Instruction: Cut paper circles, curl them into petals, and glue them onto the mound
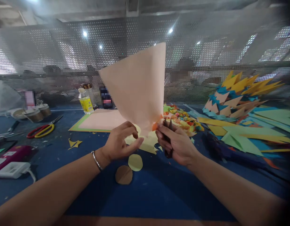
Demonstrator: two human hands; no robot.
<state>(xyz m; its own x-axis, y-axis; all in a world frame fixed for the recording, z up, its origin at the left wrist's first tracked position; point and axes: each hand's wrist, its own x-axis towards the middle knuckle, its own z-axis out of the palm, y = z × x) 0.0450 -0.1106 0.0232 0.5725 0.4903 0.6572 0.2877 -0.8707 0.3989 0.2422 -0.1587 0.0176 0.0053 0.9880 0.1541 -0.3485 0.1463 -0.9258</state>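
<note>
A large sheet of pale pink paper (140,84) stands upright in front of me, curved and narrowing toward the bottom. My right hand (176,141) is closed at its lower right corner, where a bit of orange paper (155,126) shows. The same hand grips what look like dark scissors (170,124), blades up, with the handles mostly hidden in the palm. My left hand (121,139) is just left of the sheet's lower end, thumb and fingers apart with nothing between them. Beneath the hands lie a cut yellow sheet (146,144), a yellow disc (135,162) and a brown disc (124,175).
Red-and-yellow-handled scissors (43,130), a bottle (85,102) and stacked paper sheets (97,121) are on the left. To the right are colourful folded pieces (182,117), a spiky paper construction (229,97), paper strips (248,135) and a dark tool with a cord (232,150). A perforated screen (71,47) stands behind.
</note>
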